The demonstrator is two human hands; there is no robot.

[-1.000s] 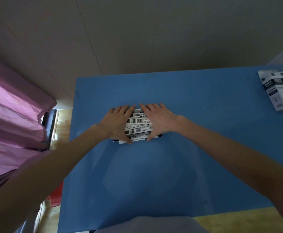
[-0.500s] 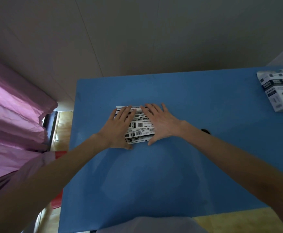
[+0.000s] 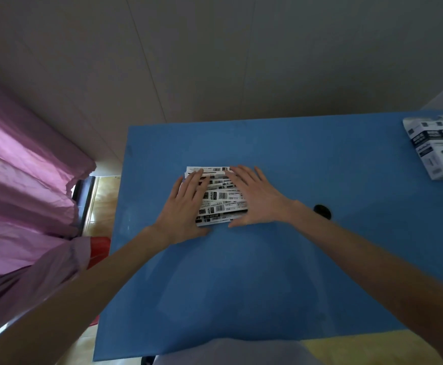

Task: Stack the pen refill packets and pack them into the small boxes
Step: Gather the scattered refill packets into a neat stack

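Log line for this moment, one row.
step: squaring packets | left hand: flat on refill packets | right hand: flat on packets | boxes: far right, untouched

two bare forearms, no sleeves below the elbow, left hand [image 3: 186,206] and right hand [image 3: 257,198] bare, no rings, no watch, pale lilac garment [image 3: 228,351] at bottom edge

Dim, bluish wide-angle view, edges bowed, soft sheen on the table [image 3: 294,285].
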